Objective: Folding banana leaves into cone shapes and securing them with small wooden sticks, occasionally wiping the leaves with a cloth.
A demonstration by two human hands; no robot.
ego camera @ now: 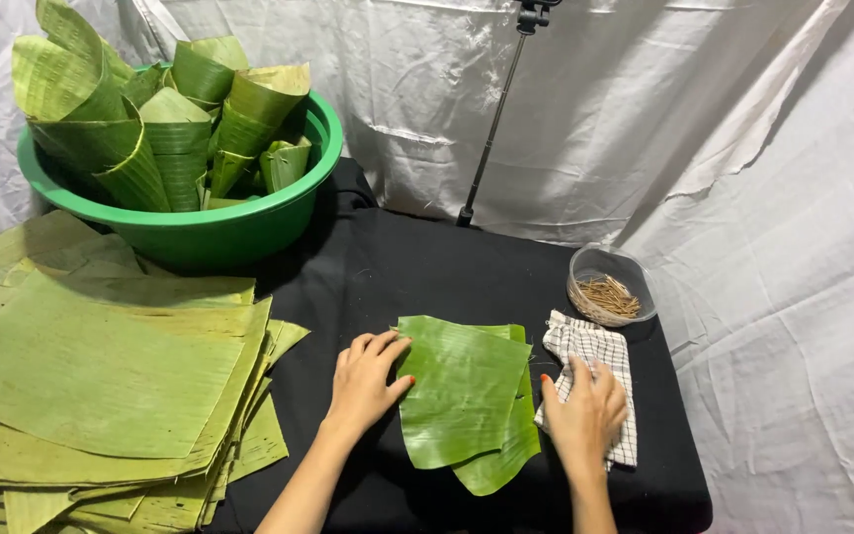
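Note:
Two overlapping green banana leaf pieces (462,396) lie flat on the black table cover (447,267). My left hand (368,381) rests palm down at the leaf's left edge, fingers spread and fingertips touching the leaf. My right hand (585,410) lies on a checked black-and-white cloth (595,351) just right of the leaves, fingers bent over the fabric. Neither hand lifts anything.
A thick stack of flat banana leaves (91,386) fills the left side. Behind it stands a green basin (200,222) full of rolled leaf cones (165,124). A clear bowl of thin wooden sticks (610,292) sits at the back right. A tripod pole (491,129) rises against the white backdrop.

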